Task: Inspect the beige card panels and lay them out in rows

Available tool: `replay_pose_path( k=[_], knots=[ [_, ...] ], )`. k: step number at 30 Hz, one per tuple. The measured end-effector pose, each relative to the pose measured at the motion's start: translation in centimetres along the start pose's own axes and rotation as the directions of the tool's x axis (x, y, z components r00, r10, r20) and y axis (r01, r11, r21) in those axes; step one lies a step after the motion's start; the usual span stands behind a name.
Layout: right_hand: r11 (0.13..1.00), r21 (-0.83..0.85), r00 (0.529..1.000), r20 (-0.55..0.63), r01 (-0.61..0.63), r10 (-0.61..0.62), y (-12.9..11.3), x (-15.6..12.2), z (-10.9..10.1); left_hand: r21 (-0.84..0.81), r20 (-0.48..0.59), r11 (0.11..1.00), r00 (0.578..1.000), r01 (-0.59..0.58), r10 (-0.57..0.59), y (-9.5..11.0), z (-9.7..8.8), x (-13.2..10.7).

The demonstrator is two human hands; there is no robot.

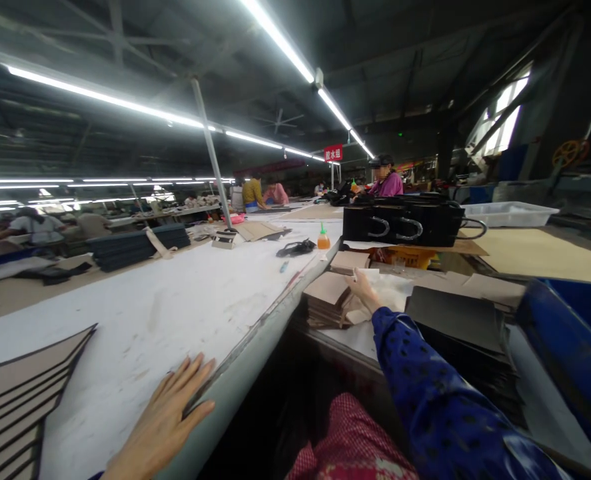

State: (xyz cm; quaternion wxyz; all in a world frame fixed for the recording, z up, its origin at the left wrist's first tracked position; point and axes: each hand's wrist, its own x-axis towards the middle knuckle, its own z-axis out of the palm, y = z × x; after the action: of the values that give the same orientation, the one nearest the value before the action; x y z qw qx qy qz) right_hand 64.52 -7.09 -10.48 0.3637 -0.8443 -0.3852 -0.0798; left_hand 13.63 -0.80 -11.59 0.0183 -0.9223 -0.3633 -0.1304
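My left hand [172,407] lies flat on the white worktable [150,320] near its rounded edge, fingers stretched out, holding nothing. Out to the right, my right hand [364,291] reaches over a lower surface to the far right corner of a stack of brown cardboard pieces [326,289]. Its fingertips touch or hover at the stack; whether they grip a piece is too small to tell. Crumpled whitish paper [392,291] is beside that hand. A smaller pile of cardboard [350,261] sits just beyond. Striped, dark-edged brown panels [20,400] overlap at the table's left.
Ahead stand a glue bottle [323,238] with a green tip, a black cord bundle [296,249] and black handled bags [400,223]. Dark sheets [455,317] are stacked right of my arm, beside a blue bin [565,360]. A co-worker [388,180] is farther back.
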Motion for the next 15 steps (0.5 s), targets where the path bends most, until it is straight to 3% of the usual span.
replay_pose_path(
  k=[4, 8, 11, 13, 15],
  knots=[
    [0.996, -0.024, 0.994, -0.064, -0.088, 0.087, 0.9, 2.7, -1.6, -0.004, 0.016, 1.000, 1.000, 0.001, -0.001, 0.2, -0.3, -0.1],
    [0.994, -0.048, 0.976, -0.200, -0.101, 0.090, 1.0, 5.7, -5.9, -0.008, -0.001, 1.000, 1.000, -0.016, 0.016, -0.5, 0.5, 0.1],
    [0.998, -0.066, 0.949, -0.314, -0.012, -0.009, -0.2, 8.0, -9.8, -0.028, -0.015, 0.999, 1.000, -0.019, 0.019, -1.2, 1.4, 0.2],
    [0.994, -0.036, 0.896, -0.430, 0.102, -0.108, -1.7, 9.3, -12.4, -0.051, -0.016, 0.999, 1.000, -0.013, 0.013, -1.7, 1.9, 0.2],
    [0.981, 0.055, 0.827, -0.548, 0.188, -0.128, -3.5, 9.9, -14.9, -0.096, -0.018, 0.995, 1.000, -0.003, 0.001, -1.9, 2.2, 0.2]
  ],
)
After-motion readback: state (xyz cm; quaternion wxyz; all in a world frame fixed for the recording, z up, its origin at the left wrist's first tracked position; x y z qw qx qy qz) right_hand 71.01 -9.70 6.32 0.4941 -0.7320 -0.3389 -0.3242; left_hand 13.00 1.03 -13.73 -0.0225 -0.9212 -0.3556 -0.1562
